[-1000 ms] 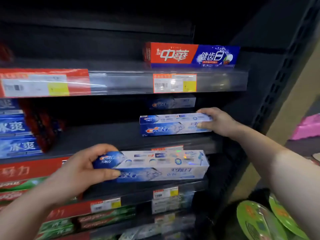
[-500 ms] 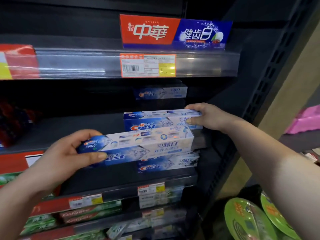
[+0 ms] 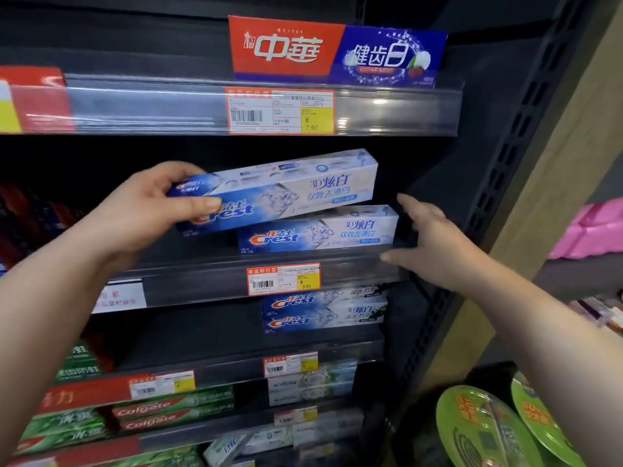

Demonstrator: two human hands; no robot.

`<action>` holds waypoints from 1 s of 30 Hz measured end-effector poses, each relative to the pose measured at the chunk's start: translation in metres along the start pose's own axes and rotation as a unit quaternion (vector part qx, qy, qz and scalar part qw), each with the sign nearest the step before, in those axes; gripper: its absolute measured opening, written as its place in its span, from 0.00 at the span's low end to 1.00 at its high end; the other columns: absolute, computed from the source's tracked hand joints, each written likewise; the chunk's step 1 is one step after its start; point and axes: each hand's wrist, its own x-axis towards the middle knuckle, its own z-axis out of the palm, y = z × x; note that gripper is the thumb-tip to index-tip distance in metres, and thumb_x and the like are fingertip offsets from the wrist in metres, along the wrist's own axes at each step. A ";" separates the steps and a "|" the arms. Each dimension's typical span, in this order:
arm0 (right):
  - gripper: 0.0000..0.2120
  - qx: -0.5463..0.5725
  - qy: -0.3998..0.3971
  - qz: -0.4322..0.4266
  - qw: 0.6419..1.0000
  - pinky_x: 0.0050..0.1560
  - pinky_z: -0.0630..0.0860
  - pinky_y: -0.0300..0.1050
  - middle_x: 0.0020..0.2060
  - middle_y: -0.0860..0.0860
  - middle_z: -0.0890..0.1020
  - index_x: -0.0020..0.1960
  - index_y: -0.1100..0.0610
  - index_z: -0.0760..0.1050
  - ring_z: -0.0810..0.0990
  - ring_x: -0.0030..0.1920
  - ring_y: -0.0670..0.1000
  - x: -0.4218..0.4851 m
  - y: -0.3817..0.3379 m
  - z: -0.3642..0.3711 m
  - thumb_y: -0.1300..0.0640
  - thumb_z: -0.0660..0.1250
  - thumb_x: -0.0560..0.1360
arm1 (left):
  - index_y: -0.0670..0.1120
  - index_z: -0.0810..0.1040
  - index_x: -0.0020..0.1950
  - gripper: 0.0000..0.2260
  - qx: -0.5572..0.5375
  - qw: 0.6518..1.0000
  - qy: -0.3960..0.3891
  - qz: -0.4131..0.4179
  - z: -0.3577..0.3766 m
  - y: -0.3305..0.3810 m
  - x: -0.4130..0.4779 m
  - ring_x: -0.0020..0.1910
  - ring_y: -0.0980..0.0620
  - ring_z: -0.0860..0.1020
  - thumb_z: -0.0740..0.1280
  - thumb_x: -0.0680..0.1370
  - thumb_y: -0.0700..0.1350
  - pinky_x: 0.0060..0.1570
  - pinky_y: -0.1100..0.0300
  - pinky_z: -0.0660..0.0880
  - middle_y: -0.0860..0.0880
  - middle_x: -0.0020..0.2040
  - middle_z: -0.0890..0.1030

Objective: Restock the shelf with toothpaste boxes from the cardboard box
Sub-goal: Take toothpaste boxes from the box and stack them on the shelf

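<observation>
Here the left hand [image 3: 145, 210] grips a Crest box [image 3: 296, 187] by its left end, tilted just over the shelved box [image 3: 320, 230], likely to stack it, while the right hand [image 3: 428, 241], fingers loose and empty, hovers beside that box's right end, probably to steady it.

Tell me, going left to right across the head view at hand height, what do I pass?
Left hand → the Crest box it grips → open right hand → the shelf's perforated upright → a pink package. The second Crest box, on the shelf, overlaps the held one, so it is left out.
</observation>
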 end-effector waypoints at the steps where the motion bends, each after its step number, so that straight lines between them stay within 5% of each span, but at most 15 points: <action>1: 0.42 -0.001 0.010 -0.005 1.000 0.67 0.61 0.41 0.72 0.53 0.58 0.75 0.52 0.51 0.65 0.69 0.52 -0.007 0.000 0.002 0.57 0.72 0.69 | 0.49 0.76 0.43 0.10 0.005 1.000 -0.006 0.004 0.003 0.001 0.007 0.29 0.64 0.78 0.72 0.68 0.37 0.33 0.75 0.74 0.58 0.31 0.82; 5: 0.35 -0.014 -0.005 -0.036 0.999 0.56 0.58 0.29 0.67 0.50 0.63 0.72 0.52 0.59 0.68 0.57 0.45 -0.029 -0.001 0.008 0.57 0.72 0.69 | 0.48 0.75 0.47 0.10 0.006 0.999 -0.028 -0.017 0.021 0.009 0.031 0.29 0.64 0.78 0.69 0.71 0.36 0.34 0.74 0.75 0.51 0.40 0.80; 11: 0.23 -0.014 -0.032 -0.081 0.996 0.50 0.64 0.30 0.55 0.43 0.67 0.62 0.49 0.70 0.69 0.53 0.41 -0.046 -0.002 0.021 0.56 0.71 0.69 | 0.46 0.72 0.58 0.16 0.028 0.994 -0.088 -0.061 0.045 0.007 0.053 0.37 0.61 0.80 0.69 0.72 0.38 0.34 0.75 0.75 0.51 0.44 0.80; 16: 0.23 -0.025 -0.053 -0.090 0.994 0.53 0.62 0.30 0.55 0.42 0.66 0.64 0.48 0.68 0.68 0.55 0.40 -0.048 -0.003 0.027 0.54 0.70 0.70 | 0.52 0.73 0.47 0.09 0.029 0.989 -0.120 -0.080 0.051 0.004 0.055 0.30 0.65 0.80 0.68 0.73 0.38 0.30 0.74 0.74 0.52 0.43 0.79; 24: 0.22 -0.022 -0.063 -0.079 0.995 0.54 0.63 0.31 0.56 0.44 0.67 0.62 0.49 0.70 0.70 0.55 0.43 -0.038 -0.006 0.026 0.55 0.71 0.70 | 0.53 0.75 0.45 0.11 0.048 0.989 -0.111 -0.082 0.040 -0.003 0.059 0.30 0.66 0.79 0.69 0.72 0.37 0.32 0.76 0.74 0.52 0.43 0.80; 30: 0.21 -0.010 -0.067 -0.072 0.995 0.54 0.65 0.34 0.56 0.43 0.67 0.61 0.49 0.70 0.70 0.55 0.43 -0.032 -0.006 0.029 0.55 0.71 0.70 | 0.51 0.76 0.55 0.15 0.042 0.991 -0.098 -0.084 0.041 -0.007 0.061 0.37 0.58 0.80 0.70 0.71 0.38 0.35 0.73 0.76 0.52 0.45 0.80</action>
